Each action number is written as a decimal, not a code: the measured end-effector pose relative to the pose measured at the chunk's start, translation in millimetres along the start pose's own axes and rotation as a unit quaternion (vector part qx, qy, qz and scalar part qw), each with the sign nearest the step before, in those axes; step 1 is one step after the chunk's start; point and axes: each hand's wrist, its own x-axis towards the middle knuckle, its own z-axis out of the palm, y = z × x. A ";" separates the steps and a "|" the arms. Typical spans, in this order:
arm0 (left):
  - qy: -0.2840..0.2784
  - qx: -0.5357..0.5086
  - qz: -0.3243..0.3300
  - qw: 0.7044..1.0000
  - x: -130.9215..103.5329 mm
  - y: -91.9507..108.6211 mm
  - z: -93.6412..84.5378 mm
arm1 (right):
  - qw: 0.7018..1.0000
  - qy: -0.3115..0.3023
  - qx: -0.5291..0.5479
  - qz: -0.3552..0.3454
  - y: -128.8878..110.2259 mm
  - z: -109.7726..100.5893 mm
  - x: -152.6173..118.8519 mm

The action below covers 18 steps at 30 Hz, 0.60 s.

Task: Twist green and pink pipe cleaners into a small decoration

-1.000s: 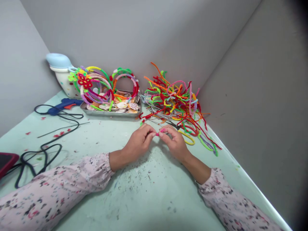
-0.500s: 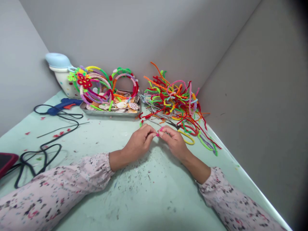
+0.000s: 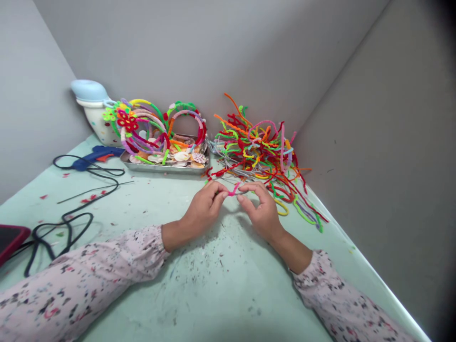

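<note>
My left hand (image 3: 204,206) pinches a short pink pipe cleaner (image 3: 233,191) between thumb and forefinger. One pink end sticks up to the right, beside what looks like a thin grey wire. Just to the right is my right hand (image 3: 261,209), its thumb and forefinger parted around the end of that grey piece. Behind both hands lies a tangled heap of coloured pipe cleaners (image 3: 256,142). Partly hidden by my right hand, scissors with yellow handles (image 3: 282,207) rest on the table.
A metal tray (image 3: 164,168) holds shells and several fuzzy headbands (image 3: 142,123). A blue glue gun (image 3: 93,156) with a black cord (image 3: 116,187) lies left, near a white cup with a blue lid (image 3: 89,90). A red-edged device (image 3: 14,237) sits at the left edge. Grey walls enclose the table.
My right thumb and forefinger have come apart from their pinch, and more of the pink pipe cleaner shows. My left hand keeps its pinch.
</note>
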 end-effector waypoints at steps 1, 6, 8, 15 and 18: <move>0.002 -0.001 -0.001 1.000 0.1 -0.1 -0.1 | 1.000 0.013 -0.016 -0.017 0.0 0.1 -0.4; -0.005 -0.009 -0.009 1.000 0.2 0.1 -0.1 | 0.993 0.023 -0.073 -0.084 -1.2 1.5 -1.1; -0.008 -0.010 -0.011 1.000 0.1 0.4 0.0 | 0.992 0.019 -0.085 -0.093 -1.8 1.7 -1.0; -0.016 -0.014 -0.006 1.000 -0.1 2.2 0.1 | 0.989 0.009 -0.105 -0.105 -1.7 1.9 -0.1; -0.016 -0.010 -0.006 1.000 -0.3 2.5 -0.1 | 0.989 0.011 -0.105 -0.106 -0.2 2.3 0.2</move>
